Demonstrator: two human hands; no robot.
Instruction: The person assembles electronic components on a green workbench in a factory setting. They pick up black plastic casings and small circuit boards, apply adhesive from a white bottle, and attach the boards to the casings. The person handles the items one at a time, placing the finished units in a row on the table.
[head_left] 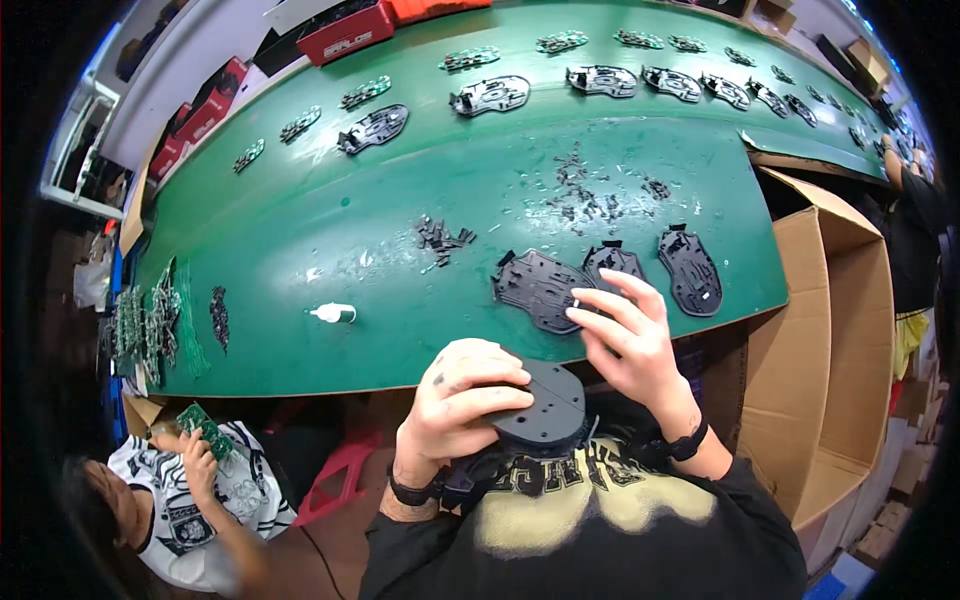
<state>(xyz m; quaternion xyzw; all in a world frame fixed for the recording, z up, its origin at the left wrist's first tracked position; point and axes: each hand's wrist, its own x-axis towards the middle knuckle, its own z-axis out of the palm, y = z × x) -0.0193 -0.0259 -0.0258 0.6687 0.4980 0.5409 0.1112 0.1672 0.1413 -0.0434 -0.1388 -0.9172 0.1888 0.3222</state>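
Observation:
My left hand [462, 400] is closed round a black plastic shell [548, 405], rounded at one end and dotted with small holes, close to my chest. My right hand [632, 335] is raised at the table's near edge with its fingers apart and curved. Its fingertips overlap a flat black plastic base plate [541, 287], and I cannot tell whether they touch it. A second base plate [612, 260] is partly hidden behind those fingers. To their right lies a third base plate [690, 272].
Small black parts [442, 238] lie in piles on the green table [380, 350]. A white bottle [334, 313] rests on its side. Circuit boards [150, 325] and shells line the left and far side. An open cardboard box [815, 350] stands right; a seated person [200, 490] holds a board at left.

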